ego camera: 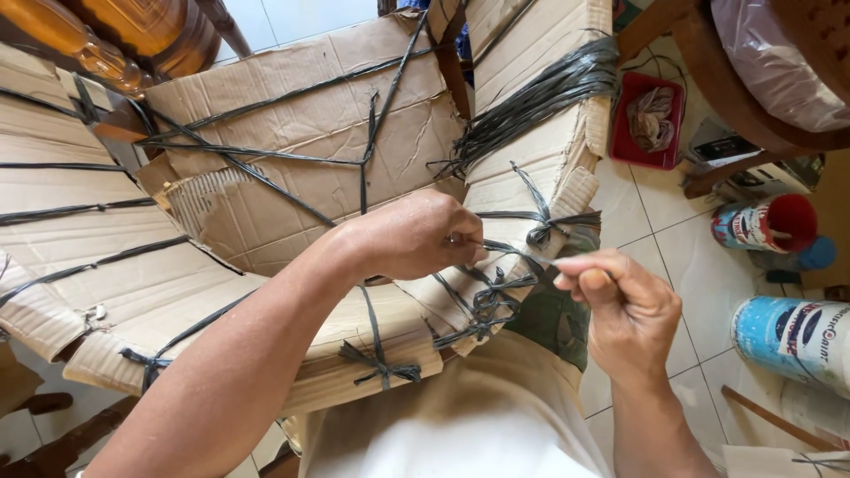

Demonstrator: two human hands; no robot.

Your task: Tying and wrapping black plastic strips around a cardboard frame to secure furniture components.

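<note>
Right at the middle of the frame, the left hand [416,235] rests against a curved cardboard structure [301,142], its fingers curled tightly and pinching a dark plastic strand [518,250] where it leaves the cardboard. To the right and slightly lower, the right hand [624,310] holds the other end of that strand, thumb and forefinger pressed narrowly together around it, the remaining fingers folded into the palm. The strand runs taut between the two hands, which are near each other but not touching.

The cardboard fills the left and upper centre of the frame, made of bent, creased panels lashed with more dark strands crossing over them. Just below the hands sits a knotted tie [487,305] on the cardboard's edge, and another knot [381,367] lies lower, towards the bottom centre. A thick bundle of strands [540,97] wraps the panel in the upper centre right.

On the tiled floor at the upper right lies a red tray [677,146]. At the right edge stand a red-capped container [766,223] and, lower, a blue-and-white can [792,341] on its side.
</note>
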